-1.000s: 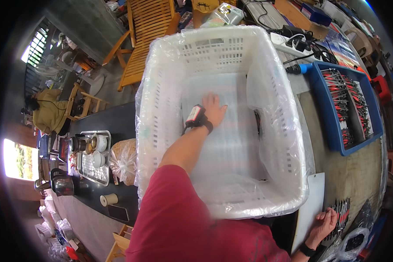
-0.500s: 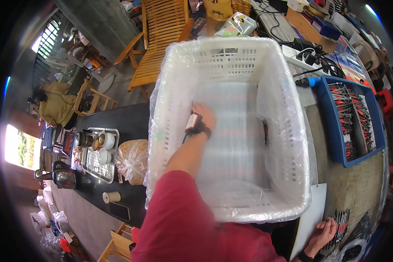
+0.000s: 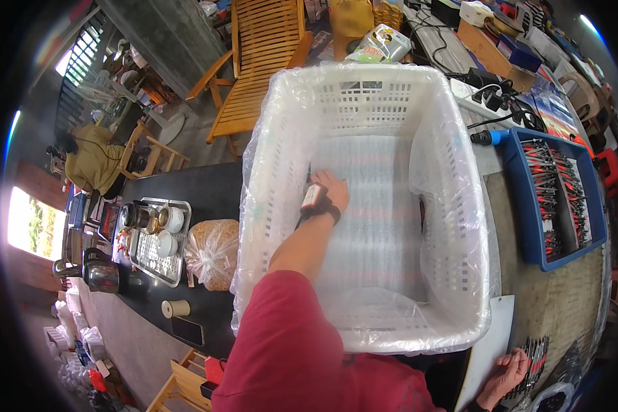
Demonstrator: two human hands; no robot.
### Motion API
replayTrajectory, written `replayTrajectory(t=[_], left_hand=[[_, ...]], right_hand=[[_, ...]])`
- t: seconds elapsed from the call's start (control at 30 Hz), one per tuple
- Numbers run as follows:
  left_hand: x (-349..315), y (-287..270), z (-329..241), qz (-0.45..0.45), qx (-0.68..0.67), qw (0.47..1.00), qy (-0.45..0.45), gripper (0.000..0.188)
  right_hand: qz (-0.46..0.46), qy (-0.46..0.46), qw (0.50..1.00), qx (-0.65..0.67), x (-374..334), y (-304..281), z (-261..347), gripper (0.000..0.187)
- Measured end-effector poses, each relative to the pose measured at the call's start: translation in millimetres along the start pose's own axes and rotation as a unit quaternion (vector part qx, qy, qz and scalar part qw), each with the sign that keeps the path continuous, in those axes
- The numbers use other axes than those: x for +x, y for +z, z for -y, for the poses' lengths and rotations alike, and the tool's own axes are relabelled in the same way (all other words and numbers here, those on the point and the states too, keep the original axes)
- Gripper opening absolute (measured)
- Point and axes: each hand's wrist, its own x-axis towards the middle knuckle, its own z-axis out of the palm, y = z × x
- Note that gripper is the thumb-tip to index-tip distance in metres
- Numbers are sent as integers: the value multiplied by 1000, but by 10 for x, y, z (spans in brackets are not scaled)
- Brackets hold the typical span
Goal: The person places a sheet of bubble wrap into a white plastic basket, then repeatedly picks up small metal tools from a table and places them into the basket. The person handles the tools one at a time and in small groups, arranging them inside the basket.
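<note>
A large white plastic crate [image 3: 470, 226], lined with clear plastic film, stands in front of me. A pale translucent foam sheet [image 3: 378, 233] covers its bottom, with faint reddish bands showing through; what is beneath it is hidden. My left hand [image 3: 332, 187] lies open on the sheet near the crate's left wall, a small device strapped at its wrist. Outside the crate, at the lower right, my right hand [image 3: 507, 374] rests with loosely bent fingers and nothing visible in it. Right beside it lie several red-and-black hand tools [image 3: 537, 357].
A blue divided bin [image 3: 542, 257] of red-and-black tools stands right of the crate, near a power strip [image 3: 474, 99]. On the dark table at left are a metal tray [image 3: 161, 268] with cups, a tied bag [image 3: 213, 254], a spool [image 3: 176, 309] and a phone [image 3: 187, 331]. Another person [image 3: 93, 158] sits far left.
The view has shifted slightly, so the crate and bin appear a little lower and to the right. My left hand stays on the foam sheet, its fingers more clearly spread. My right hand remains beside the tools.
</note>
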Motion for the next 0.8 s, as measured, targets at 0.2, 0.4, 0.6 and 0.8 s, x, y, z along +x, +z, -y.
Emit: replayTrajectory(t=[0.2,0.4,0.6,0.8], left_hand=[[-14,-287,-67,43,-6,998,-37,46],[89,-343,-74,121,41,991,25,46],[106,-208,-37,89,57,992,62,30],[351,-433,33,165,175,955,174,27]], right_hand=[[-13,-2,1000,8,-22,39,19,14],[-38,9,999,1,-44,73,45,13],[-19,7,1000,7,-68,127,67,12],[-17,48,997,54,-89,281,158,13]])
